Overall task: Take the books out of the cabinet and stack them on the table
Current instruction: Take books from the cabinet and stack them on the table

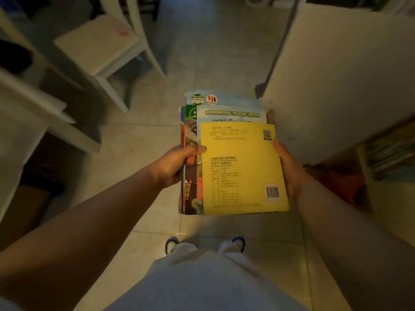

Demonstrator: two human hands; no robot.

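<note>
- At six o'clock, nearest the camera, pale fabric trousers (202, 281) run down to two blue-and-white shoes (238, 243) on glossy square floor tiles (143, 176).
- Both bare forearms reach toward the centre, where a fanned stack of books (226, 158) is held over the floor, clear of any table.
- The left hand (177, 164) grips the stack's nine o'clock edge, thumb lying flat on top.
- The right hand (288, 169) clasps the three o'clock edge, thumb on the cover, fingers hidden beneath.
- The top book is a thin, square, matte yellow paperback (243, 169), its barcode toward five o'clock.
- At three o'clock an open white cabinet (336, 81) shows what seem to be more book spines, though blur hides detail.
- At eleven o'clock stands a white wooden chair (98, 43) with a flat square seat.
</note>
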